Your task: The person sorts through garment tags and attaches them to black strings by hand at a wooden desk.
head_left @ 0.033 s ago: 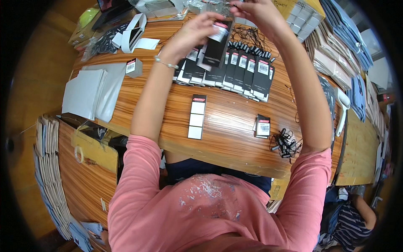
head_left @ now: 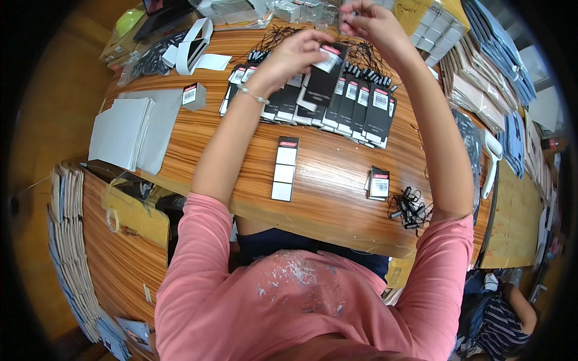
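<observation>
Hanging above a row of black tags [head_left: 337, 105] on the wooden table [head_left: 325, 180], a black hang tag [head_left: 322, 81] is pinched by the left hand [head_left: 295, 54]; the right hand [head_left: 367, 21] is clenched just beside it, whatever it grips being too fine to make out

We see a worktop [head_left: 325, 180] of warm orange-brown wood with dark grain stripes. On it, the row of tags [head_left: 337, 105] is black with white label patches and red strips. Left of that row, the paper stack [head_left: 120, 129] is pale grey. Our sleeves [head_left: 198, 253] are salmon pink; the cords [head_left: 409, 210] are black.
</observation>
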`<state>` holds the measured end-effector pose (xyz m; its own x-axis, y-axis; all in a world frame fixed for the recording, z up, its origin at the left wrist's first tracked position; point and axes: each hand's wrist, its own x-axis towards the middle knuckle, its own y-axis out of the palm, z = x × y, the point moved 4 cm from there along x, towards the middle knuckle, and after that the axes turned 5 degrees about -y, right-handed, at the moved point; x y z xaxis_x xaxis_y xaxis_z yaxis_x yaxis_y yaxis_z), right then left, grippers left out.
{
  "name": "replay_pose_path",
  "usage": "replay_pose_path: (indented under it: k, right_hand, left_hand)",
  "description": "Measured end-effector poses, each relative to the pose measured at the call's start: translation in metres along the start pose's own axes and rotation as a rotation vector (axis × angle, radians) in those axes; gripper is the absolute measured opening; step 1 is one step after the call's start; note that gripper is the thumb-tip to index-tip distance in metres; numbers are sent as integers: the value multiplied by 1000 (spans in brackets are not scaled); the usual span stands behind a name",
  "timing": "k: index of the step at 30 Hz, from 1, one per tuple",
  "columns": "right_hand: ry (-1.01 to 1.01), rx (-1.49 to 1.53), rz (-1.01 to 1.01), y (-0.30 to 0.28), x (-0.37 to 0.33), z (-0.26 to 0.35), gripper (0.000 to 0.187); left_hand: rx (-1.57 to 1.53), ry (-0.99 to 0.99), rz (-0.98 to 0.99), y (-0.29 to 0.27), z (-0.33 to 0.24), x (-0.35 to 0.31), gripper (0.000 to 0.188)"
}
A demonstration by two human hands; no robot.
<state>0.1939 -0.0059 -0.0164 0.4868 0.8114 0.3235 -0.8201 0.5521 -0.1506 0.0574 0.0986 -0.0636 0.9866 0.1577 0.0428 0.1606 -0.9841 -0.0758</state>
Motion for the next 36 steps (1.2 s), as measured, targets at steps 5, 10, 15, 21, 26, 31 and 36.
replay_pose_path:
  k: [5, 10, 15, 21, 26, 31, 36]
  right_hand:
    - [234, 1, -69, 2, -25, -25, 17]
    - [326, -38, -16, -2, -31, -46, 18]
    - [385, -45, 38, -5, -28, -67, 16]
    - [427, 61, 6, -13, -23, -93, 14]
    - [472, 181, -12, -18, -9, -113, 13]
    - [516, 89, -27, -17, 8, -126, 11]
    - [544, 43, -13, -17, 19, -140, 10]
  left_hand:
    - [195, -56, -62, 17, 22, -6, 29]
    - [459, 34, -139, 19, 41, 0, 27]
    - [848, 140, -296, 9, 41, -5, 33]
    - [989, 189, -318, 9, 45, -6, 37]
    - [996, 152, -332, 12, 36, -9, 43]
    - [1011, 117, -327, 9, 35, -8, 43]
    - [937, 194, -345, -6, 23, -6, 40]
